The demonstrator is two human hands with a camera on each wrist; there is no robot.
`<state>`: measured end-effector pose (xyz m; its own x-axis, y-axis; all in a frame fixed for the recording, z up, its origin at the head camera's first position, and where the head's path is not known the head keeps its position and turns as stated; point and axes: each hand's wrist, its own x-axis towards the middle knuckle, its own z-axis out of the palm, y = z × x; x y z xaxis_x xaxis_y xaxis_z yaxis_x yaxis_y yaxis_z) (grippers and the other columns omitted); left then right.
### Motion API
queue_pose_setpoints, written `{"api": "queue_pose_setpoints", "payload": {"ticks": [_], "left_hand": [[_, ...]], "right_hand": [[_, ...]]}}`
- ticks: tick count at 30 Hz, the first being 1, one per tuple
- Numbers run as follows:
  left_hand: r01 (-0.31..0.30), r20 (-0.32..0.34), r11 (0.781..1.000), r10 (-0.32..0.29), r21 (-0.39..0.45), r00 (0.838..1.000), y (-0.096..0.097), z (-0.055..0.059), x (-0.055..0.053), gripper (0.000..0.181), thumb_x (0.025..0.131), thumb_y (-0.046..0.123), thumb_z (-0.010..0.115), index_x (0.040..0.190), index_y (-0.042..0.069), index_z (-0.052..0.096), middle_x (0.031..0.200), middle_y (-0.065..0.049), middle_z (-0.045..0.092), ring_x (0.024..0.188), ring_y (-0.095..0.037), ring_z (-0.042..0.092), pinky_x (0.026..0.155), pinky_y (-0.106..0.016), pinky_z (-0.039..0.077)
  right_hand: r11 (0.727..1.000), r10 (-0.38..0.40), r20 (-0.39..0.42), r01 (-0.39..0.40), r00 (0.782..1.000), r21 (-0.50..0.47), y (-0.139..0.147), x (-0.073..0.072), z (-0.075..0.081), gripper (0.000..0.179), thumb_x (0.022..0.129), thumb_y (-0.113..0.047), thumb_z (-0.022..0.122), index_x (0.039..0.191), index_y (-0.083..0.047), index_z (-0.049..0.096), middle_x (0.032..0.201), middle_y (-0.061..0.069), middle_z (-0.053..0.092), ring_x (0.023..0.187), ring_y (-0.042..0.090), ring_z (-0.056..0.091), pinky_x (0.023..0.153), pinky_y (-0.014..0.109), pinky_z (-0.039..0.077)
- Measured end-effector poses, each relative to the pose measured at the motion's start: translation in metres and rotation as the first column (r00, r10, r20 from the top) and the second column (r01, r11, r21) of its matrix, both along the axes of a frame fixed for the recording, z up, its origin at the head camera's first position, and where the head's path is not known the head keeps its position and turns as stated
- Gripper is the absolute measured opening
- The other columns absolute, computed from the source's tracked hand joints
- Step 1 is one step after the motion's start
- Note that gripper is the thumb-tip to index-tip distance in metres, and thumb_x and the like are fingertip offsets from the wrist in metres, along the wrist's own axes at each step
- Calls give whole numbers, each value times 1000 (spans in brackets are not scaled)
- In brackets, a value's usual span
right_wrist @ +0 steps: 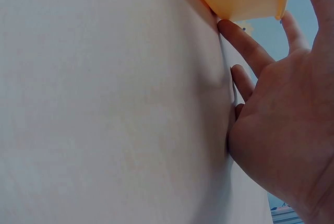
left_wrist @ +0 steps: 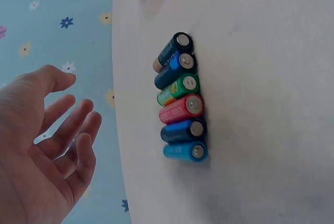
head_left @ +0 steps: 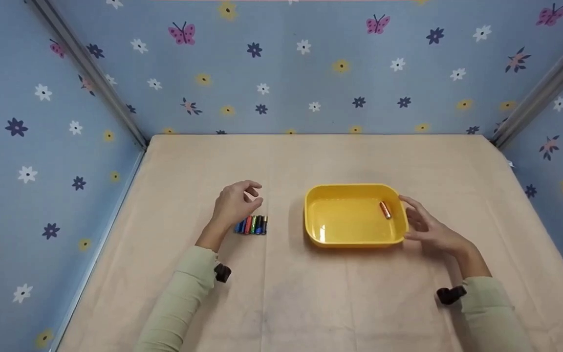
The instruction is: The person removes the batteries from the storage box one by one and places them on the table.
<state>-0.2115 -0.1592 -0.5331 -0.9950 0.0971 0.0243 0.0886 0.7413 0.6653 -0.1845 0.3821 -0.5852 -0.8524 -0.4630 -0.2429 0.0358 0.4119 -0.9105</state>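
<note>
My left hand (head_left: 235,203) hovers just above a row of several AA batteries (head_left: 253,225), its fingers loosely bent with nothing between them. In the left wrist view, the batteries lie side by side with their button ends one way: light blue (left_wrist: 183,151), red (left_wrist: 177,110), green (left_wrist: 176,92) and dark ones. Right of them stands a yellow plastic bin (head_left: 340,217), with one copper-coloured battery (head_left: 385,210) near its right end. My right hand (head_left: 440,234) is at the bin's right side, spread fingers and thumb resting against its rim and wall.
A pale cloth covers the table (head_left: 213,156). Blue flower-patterned panels (head_left: 281,68) wall it in at the back and both sides, with grey metal posts (head_left: 91,73) at the corners. Dark wrist cameras (head_left: 451,295) sit at both cuffs.
</note>
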Motion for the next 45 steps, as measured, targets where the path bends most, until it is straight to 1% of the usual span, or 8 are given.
{"api": "queue_pose_setpoints", "payload": {"ticks": [9,15,21,27,31,35,40,45], "left_hand": [[90,-14,996,-90,-22,996,22,9,-7,37,103,22,77,139,12,78,123,-9,84,106,-29,81,93,-52,64],[121,14,993,-121,16,993,43,17,-10,37,104,24,78,140,15,77,123,-8,84,108,-29,80,94,-49,64],[153,42,987,-154,40,987,64,22,-11,37,105,25,79,141,15,77,124,-7,84,108,-28,79,94,-46,64],[203,31,979,-204,29,979,82,26,-14,37,105,25,78,141,15,77,123,-7,84,108,-28,79,97,-47,63],[225,39,974,-226,29,973,91,27,-15,38,105,25,78,142,15,76,128,-7,83,111,-27,80,99,-47,64],[240,81,967,-247,88,966,99,29,-13,42,105,25,79,145,15,74,136,-8,81,121,-28,78,106,-46,63],[262,140,946,-291,191,947,109,32,-11,49,105,26,81,151,12,70,147,-14,76,134,-32,71,118,-48,58],[272,170,936,-312,226,935,119,34,-10,56,104,25,82,156,13,66,151,-16,73,137,-34,70,121,-49,57]], "right_hand": [[999,25,-12,-26,1000,-41,-1,0,1,97,109,-11,72,182,-26,11,187,29,16,173,60,9,132,87,7],[999,20,-1,-20,1000,-49,-1,1,2,97,109,-10,72,182,-26,10,187,30,16,173,60,10,132,86,7],[999,8,6,-8,1000,-31,0,2,3,98,108,-12,73,182,-27,9,187,31,16,173,61,10,132,86,8],[1000,17,-22,-17,1000,-15,0,1,2,98,108,-13,73,182,-26,10,186,32,19,172,62,14,130,88,10],[1000,13,-20,-13,1000,-7,0,0,2,98,109,-14,73,182,-28,10,187,29,18,173,60,14,131,87,10],[1000,7,-12,-8,1000,-4,0,0,1,97,109,-14,72,182,-29,9,188,27,16,174,59,10,132,86,9],[1000,7,-11,-7,1000,1,0,-1,1,97,109,-16,72,182,-29,10,188,27,16,174,59,10,132,87,8],[1000,3,-6,-3,1000,5,-1,0,0,98,109,-16,73,182,-30,9,187,28,17,173,60,12,131,88,8]]}}
